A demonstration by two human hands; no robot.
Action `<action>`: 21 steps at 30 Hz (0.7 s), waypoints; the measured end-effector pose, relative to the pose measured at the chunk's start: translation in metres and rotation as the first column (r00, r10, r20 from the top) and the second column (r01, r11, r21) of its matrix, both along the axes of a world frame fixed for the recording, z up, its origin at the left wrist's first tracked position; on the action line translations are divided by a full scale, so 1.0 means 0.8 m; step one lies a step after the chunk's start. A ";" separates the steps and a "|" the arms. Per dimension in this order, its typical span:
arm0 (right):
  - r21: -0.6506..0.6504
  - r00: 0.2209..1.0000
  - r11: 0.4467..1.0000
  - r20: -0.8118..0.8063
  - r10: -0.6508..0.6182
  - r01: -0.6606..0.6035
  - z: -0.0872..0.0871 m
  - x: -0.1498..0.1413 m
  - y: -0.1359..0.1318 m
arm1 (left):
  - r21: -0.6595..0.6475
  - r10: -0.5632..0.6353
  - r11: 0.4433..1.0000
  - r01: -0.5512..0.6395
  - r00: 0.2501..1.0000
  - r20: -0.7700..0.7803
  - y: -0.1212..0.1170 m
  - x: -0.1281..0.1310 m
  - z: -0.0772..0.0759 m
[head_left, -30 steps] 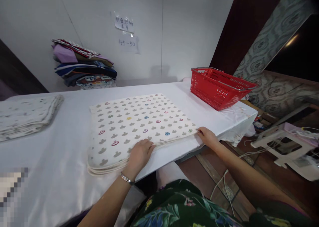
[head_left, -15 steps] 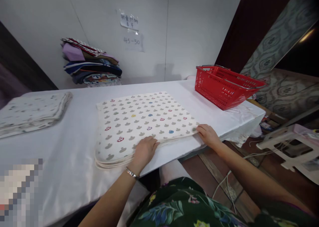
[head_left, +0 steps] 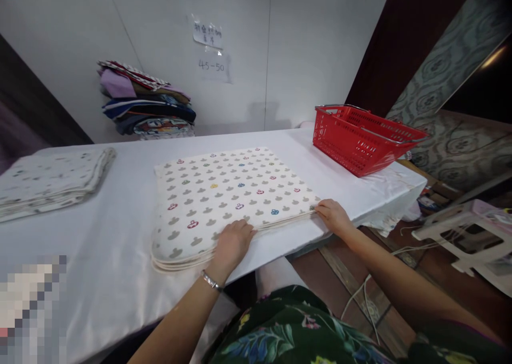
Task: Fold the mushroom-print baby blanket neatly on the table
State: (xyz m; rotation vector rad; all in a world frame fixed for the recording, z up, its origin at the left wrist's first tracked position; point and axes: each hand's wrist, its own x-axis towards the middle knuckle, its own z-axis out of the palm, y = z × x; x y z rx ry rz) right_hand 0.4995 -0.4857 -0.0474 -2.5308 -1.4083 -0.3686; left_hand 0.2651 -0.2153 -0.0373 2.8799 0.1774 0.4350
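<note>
A folded cream cloth [head_left: 228, 199] printed with small grey and coloured shapes lies flat in the middle of the white-covered table [head_left: 120, 278]. My left hand [head_left: 232, 244] rests on its near edge with fingers curled over the layered hem. At the cloth's near right corner, my right hand [head_left: 334, 216] has its fingers closed on the edge layers. Both forearms reach in from the bottom of the view.
A red plastic basket [head_left: 362, 137] stands at the table's right end. A second folded printed cloth [head_left: 52, 180] lies at the left. A stack of mixed folded fabrics [head_left: 146, 105] sits against the back wall. A white stool [head_left: 468, 233] and cables are on the floor to the right.
Between the earliest frame and now the view shifted slightly; both hands stay on the cloth's near edge with almost no movement.
</note>
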 end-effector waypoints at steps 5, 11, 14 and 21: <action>-0.059 0.999 0.998 0.027 0.037 -0.035 0.000 0.000 -0.003 | -0.013 0.002 1.000 -0.002 1.000 -0.013 0.001 0.001 0.003; -0.089 1.000 0.996 0.013 0.024 -0.023 0.006 0.000 0.001 | -0.072 0.048 0.996 -0.051 0.998 -0.048 0.003 0.005 0.008; -0.078 0.998 0.995 -0.001 0.063 -0.063 0.008 -0.002 0.001 | -0.075 0.058 0.995 -0.062 0.997 -0.055 0.004 0.005 0.008; -0.098 0.987 0.982 0.003 0.160 -0.159 0.010 0.001 -0.003 | -0.081 0.048 0.995 -0.050 0.998 -0.029 0.005 0.005 0.007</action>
